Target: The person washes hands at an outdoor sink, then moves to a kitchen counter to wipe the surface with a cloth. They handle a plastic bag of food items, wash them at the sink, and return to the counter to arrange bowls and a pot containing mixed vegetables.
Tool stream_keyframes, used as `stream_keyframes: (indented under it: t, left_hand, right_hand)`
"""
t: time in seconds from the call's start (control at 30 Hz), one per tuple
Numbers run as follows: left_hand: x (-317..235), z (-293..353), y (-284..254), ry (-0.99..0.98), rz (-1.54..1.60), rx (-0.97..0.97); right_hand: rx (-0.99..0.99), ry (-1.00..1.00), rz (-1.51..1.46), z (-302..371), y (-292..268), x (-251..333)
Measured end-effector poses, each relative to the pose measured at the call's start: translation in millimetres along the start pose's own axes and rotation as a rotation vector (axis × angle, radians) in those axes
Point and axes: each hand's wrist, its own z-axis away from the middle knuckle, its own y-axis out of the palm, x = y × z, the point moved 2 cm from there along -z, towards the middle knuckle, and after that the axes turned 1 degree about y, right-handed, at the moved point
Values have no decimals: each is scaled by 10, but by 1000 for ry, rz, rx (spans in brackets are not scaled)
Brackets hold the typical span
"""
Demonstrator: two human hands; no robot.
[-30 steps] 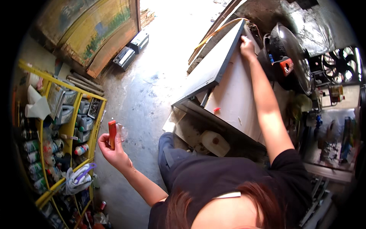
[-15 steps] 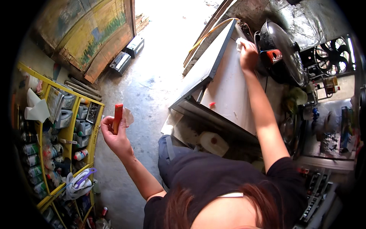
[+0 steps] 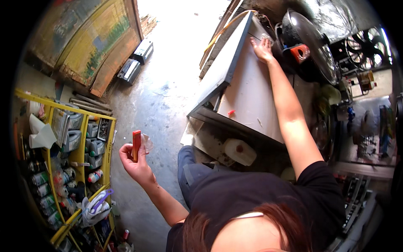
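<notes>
My left hand (image 3: 138,168) is closed around a slim red-orange bar (image 3: 136,145), which stands upright above the floor between thumb and fingers. A crumpled, whitish, see-through scrap (image 3: 146,143) sticks out beside the thumb. My right arm reaches to the far end of a pale tabletop (image 3: 252,92), where my right hand (image 3: 263,51) has its fingers spread apart. A whitish crumpled piece (image 3: 266,38) lies at its fingertips, close to a large black lidded pan (image 3: 308,46). A small red scrap (image 3: 231,112) rests near the table's front edge.
On the left, a yellow shelf rack (image 3: 110,147) holds bottles and jugs. Two dark batteries (image 3: 129,71) stand on the floor by a painted wooden door (image 3: 92,46). A whitish jug (image 3: 241,152) sits under the table. A black fan (image 3: 365,48) is at far right.
My right hand has opened and let go of the white crumpled piece at the table's far end. My left hand has shifted slightly right and down in view, still holding the bar.
</notes>
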Motion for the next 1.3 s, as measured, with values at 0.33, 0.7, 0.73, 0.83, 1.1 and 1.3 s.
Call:
stream_keyframes:
  t: [0.33,0.7,0.73,0.83,1.1,1.3]
  left_hand:
    - [-201,309,113,74,15,78]
    - [-478,1240,-386,136,-78,87]
    - [-512,1328,-446,135,-102,50]
    - [-539,1478,-645,120,-162,-1]
    - [-508,1526,-913,111,-161,-47]
    - [-619,1396,-866,180,-133,-49]
  right_hand:
    - [80,7,-14,1139,-145,-10]
    - [-407,-258,-730,1654,-550,-498]
    - [-572,-315,-653,1699,-677,-656]
    - [-346,-121,-516,1579,-646,-1038]
    - [-367,-334,-462,1334,-92,-621]
    - [-249,-476,-572,1965,-4,467]
